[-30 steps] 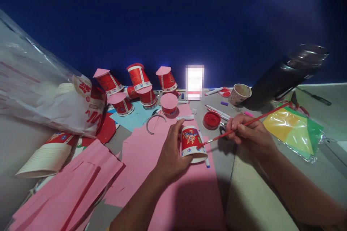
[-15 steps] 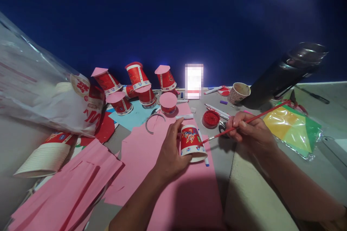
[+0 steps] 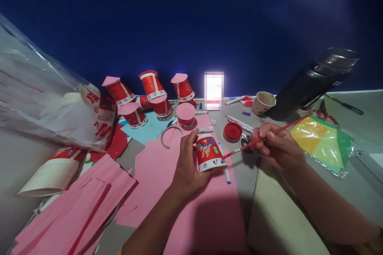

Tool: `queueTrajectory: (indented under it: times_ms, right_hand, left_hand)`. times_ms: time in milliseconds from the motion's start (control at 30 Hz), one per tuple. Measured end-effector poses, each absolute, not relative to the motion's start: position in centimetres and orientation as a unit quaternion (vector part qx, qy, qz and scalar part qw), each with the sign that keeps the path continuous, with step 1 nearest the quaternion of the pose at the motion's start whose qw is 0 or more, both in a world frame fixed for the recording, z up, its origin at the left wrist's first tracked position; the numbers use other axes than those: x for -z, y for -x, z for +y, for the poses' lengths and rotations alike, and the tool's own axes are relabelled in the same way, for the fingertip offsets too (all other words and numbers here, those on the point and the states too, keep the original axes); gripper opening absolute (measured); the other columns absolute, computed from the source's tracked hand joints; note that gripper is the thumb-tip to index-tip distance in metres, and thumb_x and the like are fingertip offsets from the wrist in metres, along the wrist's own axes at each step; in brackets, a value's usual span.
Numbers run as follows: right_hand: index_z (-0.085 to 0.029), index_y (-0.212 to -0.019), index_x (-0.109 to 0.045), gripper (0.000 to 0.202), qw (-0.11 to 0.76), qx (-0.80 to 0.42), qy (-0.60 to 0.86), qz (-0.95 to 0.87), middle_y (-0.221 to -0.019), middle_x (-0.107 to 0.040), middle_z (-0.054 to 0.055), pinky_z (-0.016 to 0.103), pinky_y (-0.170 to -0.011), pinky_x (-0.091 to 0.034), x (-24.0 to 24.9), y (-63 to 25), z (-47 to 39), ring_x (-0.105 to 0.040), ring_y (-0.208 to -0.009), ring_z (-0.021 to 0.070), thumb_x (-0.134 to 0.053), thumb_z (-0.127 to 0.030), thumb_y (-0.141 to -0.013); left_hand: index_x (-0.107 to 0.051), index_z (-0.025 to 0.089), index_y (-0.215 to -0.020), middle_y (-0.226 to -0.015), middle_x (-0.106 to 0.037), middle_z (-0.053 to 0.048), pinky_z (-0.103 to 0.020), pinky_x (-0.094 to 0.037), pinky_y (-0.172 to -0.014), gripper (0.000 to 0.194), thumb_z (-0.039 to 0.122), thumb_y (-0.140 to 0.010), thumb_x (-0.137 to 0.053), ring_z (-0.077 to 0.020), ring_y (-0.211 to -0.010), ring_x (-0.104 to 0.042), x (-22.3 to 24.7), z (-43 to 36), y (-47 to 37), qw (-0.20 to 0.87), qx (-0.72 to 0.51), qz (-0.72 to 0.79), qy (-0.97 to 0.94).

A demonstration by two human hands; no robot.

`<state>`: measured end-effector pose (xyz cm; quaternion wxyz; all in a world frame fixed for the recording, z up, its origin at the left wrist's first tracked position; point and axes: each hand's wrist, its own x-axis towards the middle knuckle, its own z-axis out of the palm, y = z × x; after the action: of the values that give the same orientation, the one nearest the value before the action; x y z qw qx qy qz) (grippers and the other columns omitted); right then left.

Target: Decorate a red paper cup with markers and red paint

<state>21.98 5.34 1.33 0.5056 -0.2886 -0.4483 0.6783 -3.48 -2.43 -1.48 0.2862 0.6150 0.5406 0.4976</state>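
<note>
My left hand [image 3: 190, 161] grips a red paper cup [image 3: 208, 151] upside down, its white rim at the bottom and fingers around its left side. A slim red paintbrush [image 3: 257, 140] is pinched in my right hand [image 3: 277, 143]. Its tip meets the cup's lower right edge, by the small blue and red marks on the white band. Just beyond the brush sits an open tub of red paint [image 3: 232, 131]. Under the cup lies pink paper [image 3: 167, 167], with a blue-capped marker [image 3: 228, 176] beside it.
Behind stand several red cups with pink paper tops [image 3: 185, 112]. To the left are a plastic bag [image 3: 44, 107], stacked cups [image 3: 49, 175] and folded pink sheets [image 3: 77, 211]. On the right are a patterned paper cup [image 3: 263, 103], a leaning black bottle [image 3: 314, 83] and packaged coloured paper [image 3: 323, 143].
My left hand has turned the cup, so its printed figure sits further left and its opening no longer shows. The brush tip stays at the cup's lower right.
</note>
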Motion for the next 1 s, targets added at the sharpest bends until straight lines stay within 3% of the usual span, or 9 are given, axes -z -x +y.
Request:
queueTrajectory:
  times_ms: [367, 567, 700, 1000]
  right_hand:
    - [-0.021, -0.08, -0.074, 0.028, 0.499, -0.672, 0.296, -0.46, -0.064, -0.067, 0.0, 0.024, -0.046, -0.038, -0.9, -21.9, 5.0, -0.047, -0.045, 0.0088, -0.092, -0.044, -0.082]
    - [-0.022, -0.08, -0.075, 0.028, 0.493, -0.689, 0.289, -0.445, -0.066, -0.067, 0.001, 0.023, -0.048, -0.037, -0.8, -22.1, 5.1, -0.048, -0.047, 0.0085, -0.092, -0.044, -0.082]
    - [-0.022, -0.081, -0.076, 0.027, 0.489, -0.703, 0.279, -0.435, -0.065, -0.067, 0.0, 0.022, -0.051, -0.04, -0.9, -22.0, 5.2, -0.05, -0.048, 0.0081, -0.092, -0.043, -0.082]
    - [-0.02, -0.079, -0.077, 0.03, 0.479, -0.701, 0.284, -0.446, -0.072, -0.073, 0.002, 0.02, -0.046, -0.037, -1.0, -21.9, 5.1, -0.048, -0.042, 0.0044, -0.094, -0.045, -0.079]
  left_hand:
    - [-0.041, 0.036, -0.155, -0.142, -0.052, -0.009, -0.049, -0.057, -0.106, 0.101, 0.052, -0.071, -0.096, -0.0305, -0.128, -0.06, 1.8, -2.4, 3.3, 0.289, -0.506, 0.528, -0.617]
    - [-0.039, 0.03, -0.156, -0.141, -0.055, -0.011, -0.051, -0.052, -0.113, 0.099, 0.026, -0.071, -0.088, -0.0311, -0.132, -0.06, 1.4, -2.7, 3.3, 0.406, -0.483, 0.522, -0.574]
    - [-0.039, 0.027, -0.156, -0.133, -0.057, -0.01, -0.046, -0.055, -0.109, 0.095, 0.017, -0.07, -0.078, -0.0272, -0.124, -0.065, 1.4, -2.7, 3.0, 0.474, -0.485, 0.495, -0.543]
    - [-0.043, 0.028, -0.152, -0.125, -0.063, -0.009, -0.041, -0.057, -0.102, 0.087, 0.015, -0.072, -0.077, -0.0234, -0.114, -0.07, 0.9, -2.7, 2.4, 0.522, -0.492, 0.484, -0.502]
